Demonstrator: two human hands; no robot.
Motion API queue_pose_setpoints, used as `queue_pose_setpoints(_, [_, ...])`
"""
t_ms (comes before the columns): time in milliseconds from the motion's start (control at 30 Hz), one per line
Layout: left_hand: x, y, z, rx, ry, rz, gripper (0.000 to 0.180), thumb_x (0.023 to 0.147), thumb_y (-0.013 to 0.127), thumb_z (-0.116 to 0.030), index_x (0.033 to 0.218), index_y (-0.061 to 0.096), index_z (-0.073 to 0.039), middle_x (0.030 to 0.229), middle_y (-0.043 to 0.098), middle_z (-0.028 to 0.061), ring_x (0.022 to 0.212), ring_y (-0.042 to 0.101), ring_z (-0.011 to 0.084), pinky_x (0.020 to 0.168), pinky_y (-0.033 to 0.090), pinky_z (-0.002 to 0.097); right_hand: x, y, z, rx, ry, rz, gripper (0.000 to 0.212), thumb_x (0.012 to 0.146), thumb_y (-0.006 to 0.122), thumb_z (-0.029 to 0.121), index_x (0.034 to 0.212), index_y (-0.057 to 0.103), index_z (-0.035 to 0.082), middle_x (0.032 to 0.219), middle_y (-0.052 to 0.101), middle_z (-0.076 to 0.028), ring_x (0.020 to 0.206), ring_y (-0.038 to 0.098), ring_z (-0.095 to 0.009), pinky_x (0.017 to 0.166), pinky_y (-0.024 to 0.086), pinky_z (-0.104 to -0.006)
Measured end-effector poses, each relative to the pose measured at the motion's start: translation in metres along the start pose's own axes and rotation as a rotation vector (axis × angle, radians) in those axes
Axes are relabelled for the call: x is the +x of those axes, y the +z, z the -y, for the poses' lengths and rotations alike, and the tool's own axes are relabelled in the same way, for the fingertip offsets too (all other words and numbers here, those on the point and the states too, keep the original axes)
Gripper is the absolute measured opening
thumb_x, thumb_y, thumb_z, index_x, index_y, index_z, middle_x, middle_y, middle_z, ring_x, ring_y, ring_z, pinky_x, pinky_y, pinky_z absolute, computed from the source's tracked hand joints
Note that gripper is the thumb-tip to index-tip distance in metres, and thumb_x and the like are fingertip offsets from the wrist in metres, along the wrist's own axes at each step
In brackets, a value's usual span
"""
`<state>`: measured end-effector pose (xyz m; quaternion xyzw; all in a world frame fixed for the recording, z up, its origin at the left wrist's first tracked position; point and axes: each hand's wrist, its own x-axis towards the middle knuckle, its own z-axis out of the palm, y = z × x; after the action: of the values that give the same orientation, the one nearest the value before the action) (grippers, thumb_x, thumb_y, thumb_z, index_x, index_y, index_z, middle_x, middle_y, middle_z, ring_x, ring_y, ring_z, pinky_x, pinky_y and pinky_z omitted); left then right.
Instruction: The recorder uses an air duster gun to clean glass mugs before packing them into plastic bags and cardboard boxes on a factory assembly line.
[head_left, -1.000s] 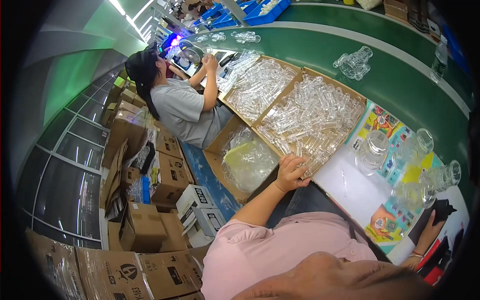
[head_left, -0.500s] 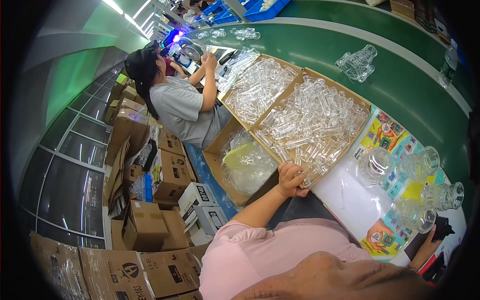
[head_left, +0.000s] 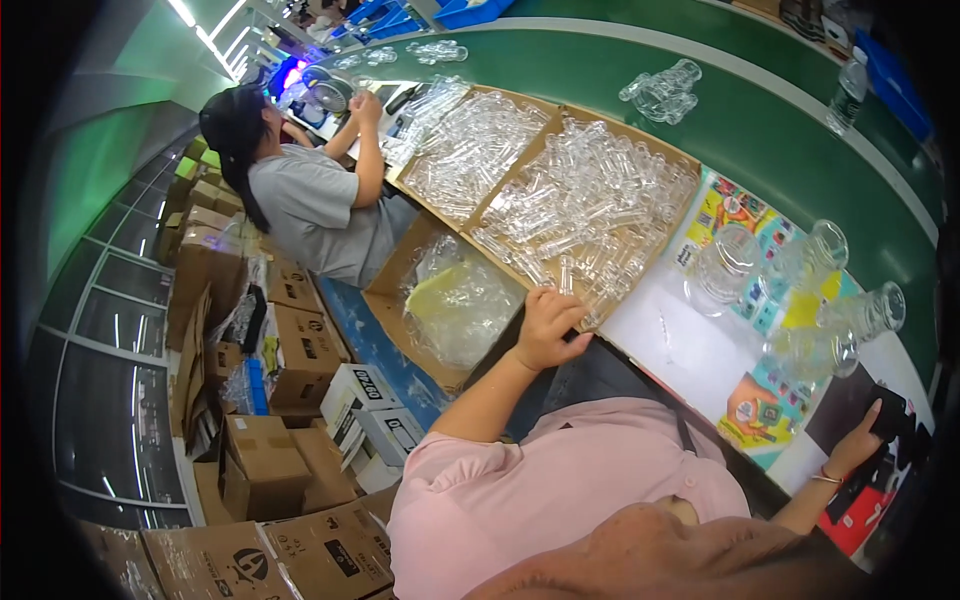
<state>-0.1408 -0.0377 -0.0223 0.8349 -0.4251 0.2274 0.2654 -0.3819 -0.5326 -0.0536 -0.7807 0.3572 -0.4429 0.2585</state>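
Note:
My left hand (head_left: 548, 328) lies on the near corner of a cardboard tray (head_left: 655, 252), fingers bent over its wall and thumb apart. Clear tube-shaped pieces (head_left: 610, 195) fill this tray in a loose heap. At the far right, my right hand (head_left: 852, 442) is closed around a black object (head_left: 889, 412), whose kind I cannot make out near the dark rim. Between my hands, on the white tabletop, stand several clear, flared glass-like vessels (head_left: 728, 262).
Beyond the tray is a second filled tray (head_left: 455, 208). An open carton (head_left: 415, 352) with plastic film is at the left. A co-worker (head_left: 310, 205) sits farther along the bench. The green conveyor (head_left: 760, 140) carries clear pieces and a water bottle (head_left: 848, 92) stands past it. Cartons (head_left: 265, 455) are stacked behind.
The view has shifted, so the trays and bench appear farther left and up. My right hand and the black object have come farther into view. My left hand stays at the tray corner.

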Motion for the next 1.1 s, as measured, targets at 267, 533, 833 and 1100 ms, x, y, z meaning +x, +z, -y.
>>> queue_pose_setpoints(267, [0.029, -0.038, 0.071, 0.166, -0.310, -0.146, 0.021, 0.071, 0.065, -0.013, 0.089, 0.058, -0.004, 0.093, 0.057, 0.0129, 0.089, 0.051, 0.0302, 0.081, 0.040, 0.0380, -0.020, -0.062, 0.074, 0.534, 0.121, -0.004, 0.033, 0.090, 0.043, 0.015, 0.112, 0.043, -0.011, 0.109, 0.053, -0.018, 0.100, 0.053, -0.026, 0.083, 0.047, -0.0340])
queue_pose_setpoints(533, [0.052, -0.037, 0.119, 0.233, -0.499, 0.294, 0.040, 0.062, 0.076, -0.025, 0.091, 0.060, -0.003, 0.094, 0.057, 0.0129, 0.090, 0.053, 0.0287, 0.078, 0.043, 0.0362, -0.068, -0.043, 0.125, 0.760, -0.032, 0.286, 0.032, 0.086, 0.049, 0.015, 0.110, 0.042, -0.005, 0.106, 0.051, -0.015, 0.094, 0.055, -0.023, 0.078, 0.047, -0.0311])
queue_pose_setpoints(833, [0.039, -0.041, 0.128, -0.082, -0.703, 0.364, 0.048, 0.061, 0.079, -0.028, 0.095, 0.059, -0.001, 0.082, 0.061, 0.0096, 0.073, 0.058, 0.0177, 0.067, 0.047, 0.0292, -0.094, -0.020, 0.158, 0.763, -0.037, 0.554, 0.032, 0.083, 0.051, 0.012, 0.109, 0.040, -0.004, 0.099, 0.052, -0.014, 0.089, 0.053, -0.021, 0.083, 0.041, -0.0324])
queue_pose_setpoints(1100, [0.047, -0.029, 0.118, -0.061, -0.668, 0.391, 0.030, 0.076, 0.063, -0.022, 0.096, 0.057, -0.001, 0.080, 0.061, 0.0129, 0.073, 0.059, 0.0253, 0.068, 0.046, 0.0343, -0.111, -0.007, 0.149, 0.771, -0.025, 0.649, 0.042, 0.082, 0.052, 0.008, 0.117, 0.033, -0.003, 0.101, 0.051, -0.014, 0.090, 0.054, -0.021, 0.085, 0.041, -0.0334])
